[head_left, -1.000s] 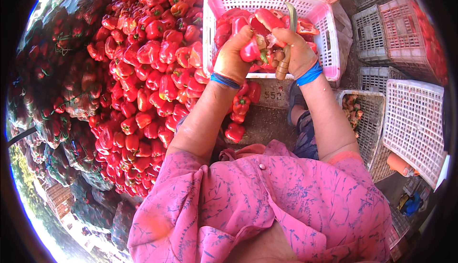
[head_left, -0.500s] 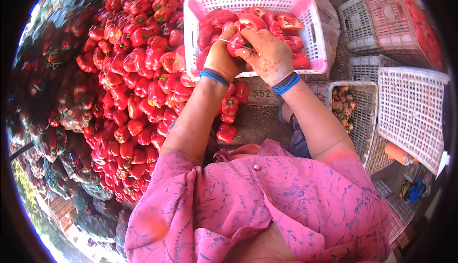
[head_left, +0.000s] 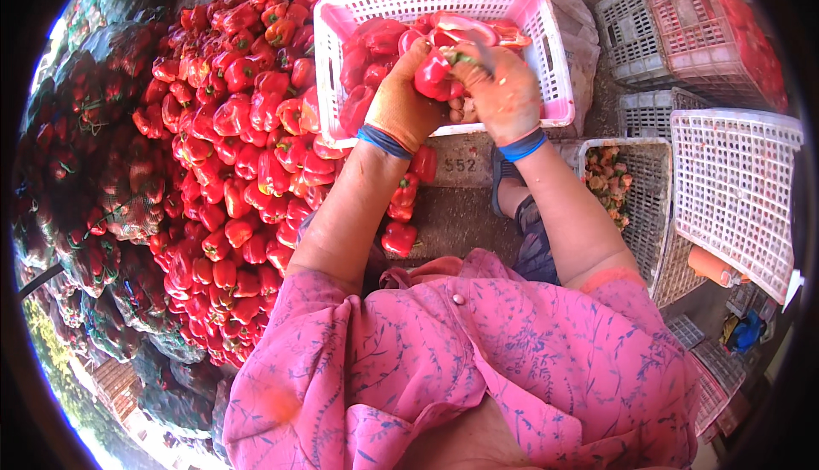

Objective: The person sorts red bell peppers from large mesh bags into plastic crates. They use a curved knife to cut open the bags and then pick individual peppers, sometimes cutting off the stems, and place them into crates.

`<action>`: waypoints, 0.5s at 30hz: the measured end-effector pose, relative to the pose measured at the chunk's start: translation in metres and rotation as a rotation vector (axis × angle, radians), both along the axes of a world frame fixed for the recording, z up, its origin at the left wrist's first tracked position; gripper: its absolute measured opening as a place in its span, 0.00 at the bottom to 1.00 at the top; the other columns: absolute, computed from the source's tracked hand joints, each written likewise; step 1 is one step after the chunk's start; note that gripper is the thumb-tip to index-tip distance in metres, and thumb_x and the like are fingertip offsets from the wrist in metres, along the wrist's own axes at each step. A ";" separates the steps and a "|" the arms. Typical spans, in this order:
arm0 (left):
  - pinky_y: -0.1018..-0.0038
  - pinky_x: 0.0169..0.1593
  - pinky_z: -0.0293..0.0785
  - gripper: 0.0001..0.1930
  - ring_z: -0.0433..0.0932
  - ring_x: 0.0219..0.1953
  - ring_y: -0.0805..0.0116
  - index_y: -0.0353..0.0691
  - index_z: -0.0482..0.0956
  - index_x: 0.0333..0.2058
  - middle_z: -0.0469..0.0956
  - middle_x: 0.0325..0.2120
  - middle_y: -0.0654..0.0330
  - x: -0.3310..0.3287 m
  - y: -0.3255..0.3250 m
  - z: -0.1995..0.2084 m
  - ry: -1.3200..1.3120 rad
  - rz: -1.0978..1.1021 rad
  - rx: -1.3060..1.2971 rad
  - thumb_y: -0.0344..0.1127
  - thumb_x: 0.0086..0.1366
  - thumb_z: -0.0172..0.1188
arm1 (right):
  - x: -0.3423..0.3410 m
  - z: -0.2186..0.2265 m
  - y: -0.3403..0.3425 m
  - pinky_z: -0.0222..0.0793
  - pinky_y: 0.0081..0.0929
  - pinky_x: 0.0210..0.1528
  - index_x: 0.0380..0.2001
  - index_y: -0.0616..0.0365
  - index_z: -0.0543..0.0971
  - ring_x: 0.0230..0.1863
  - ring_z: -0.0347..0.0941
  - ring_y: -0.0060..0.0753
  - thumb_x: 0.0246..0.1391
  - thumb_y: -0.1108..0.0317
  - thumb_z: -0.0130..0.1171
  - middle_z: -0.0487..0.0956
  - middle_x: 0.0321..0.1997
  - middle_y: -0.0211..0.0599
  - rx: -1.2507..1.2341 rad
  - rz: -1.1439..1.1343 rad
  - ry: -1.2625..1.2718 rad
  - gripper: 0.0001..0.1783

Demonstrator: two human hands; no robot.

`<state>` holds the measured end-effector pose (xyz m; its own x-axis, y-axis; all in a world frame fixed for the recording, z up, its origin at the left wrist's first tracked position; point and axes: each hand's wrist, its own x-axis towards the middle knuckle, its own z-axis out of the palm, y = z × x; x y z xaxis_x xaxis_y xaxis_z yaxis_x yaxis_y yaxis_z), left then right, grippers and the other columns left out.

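Note:
Over the near side of the white and pink crate [head_left: 559, 99], my left hand [head_left: 403, 105], in an orange-stained glove, grips a red bell pepper [head_left: 435, 76]. My gloved right hand [head_left: 508, 95] is closed against the pepper's far right side, by its green stem end [head_left: 461, 55]. A blurred grey knife blade [head_left: 486, 56] shows at the right fingers; its handle is hidden in the hand. Cut red pepper pieces [head_left: 380, 37] lie in the crate beyond my hands. Below the held pepper are small pale lumps [head_left: 461, 112], partly hidden.
A large heap of whole red peppers [head_left: 247, 154] spreads on my left, beside stacked net sacks [head_left: 119, 171]. To the right, a crate [head_left: 653, 188] holds pepper cores [head_left: 608, 182]. White crates [head_left: 734, 188] and a pink crate with peppers [head_left: 699, 26] stand farther right.
My right hand has moved slightly right, away from my left. The pepper has turned, and its green stem end now shows. My view has shifted a little.

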<state>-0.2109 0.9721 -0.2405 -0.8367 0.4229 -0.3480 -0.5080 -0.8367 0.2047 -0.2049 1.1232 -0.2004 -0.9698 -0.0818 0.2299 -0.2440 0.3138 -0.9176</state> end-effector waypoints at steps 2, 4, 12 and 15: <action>0.61 0.34 0.70 0.21 0.76 0.30 0.58 0.41 0.77 0.42 0.79 0.32 0.56 -0.002 0.006 0.003 0.004 0.040 -0.208 0.55 0.66 0.57 | -0.008 0.000 -0.001 0.70 0.27 0.22 0.37 0.60 0.83 0.20 0.75 0.25 0.60 0.62 0.63 0.79 0.24 0.31 -0.189 -0.075 -0.096 0.12; 0.64 0.37 0.74 0.17 0.77 0.34 0.61 0.41 0.76 0.44 0.80 0.35 0.58 -0.002 0.008 0.003 0.030 0.013 -0.121 0.48 0.66 0.59 | -0.011 0.004 0.004 0.67 0.26 0.19 0.35 0.61 0.82 0.18 0.72 0.24 0.60 0.60 0.63 0.78 0.22 0.30 -0.370 -0.145 -0.249 0.13; 0.71 0.22 0.71 0.17 0.78 0.24 0.68 0.42 0.77 0.44 0.80 0.29 0.61 -0.032 0.047 -0.006 -0.006 -0.059 -0.470 0.48 0.64 0.61 | -0.003 0.054 0.112 0.63 0.18 0.17 0.36 0.58 0.81 0.18 0.69 0.19 0.57 0.62 0.67 0.77 0.24 0.29 -0.541 -0.477 -0.276 0.10; 0.76 0.20 0.68 0.17 0.77 0.21 0.72 0.40 0.83 0.35 0.80 0.22 0.62 -0.058 0.084 -0.023 0.118 -0.241 -0.703 0.49 0.61 0.64 | 0.032 0.050 0.189 0.64 0.17 0.22 0.46 0.61 0.79 0.24 0.71 0.19 0.59 0.68 0.64 0.78 0.32 0.33 -0.392 -0.736 -0.184 0.14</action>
<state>-0.2684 1.0563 -0.2634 -0.7976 0.3103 -0.5172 -0.6020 -0.3566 0.7145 -0.1728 1.3127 -0.1504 -0.7696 0.6360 -0.0566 0.0615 -0.0144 -0.9980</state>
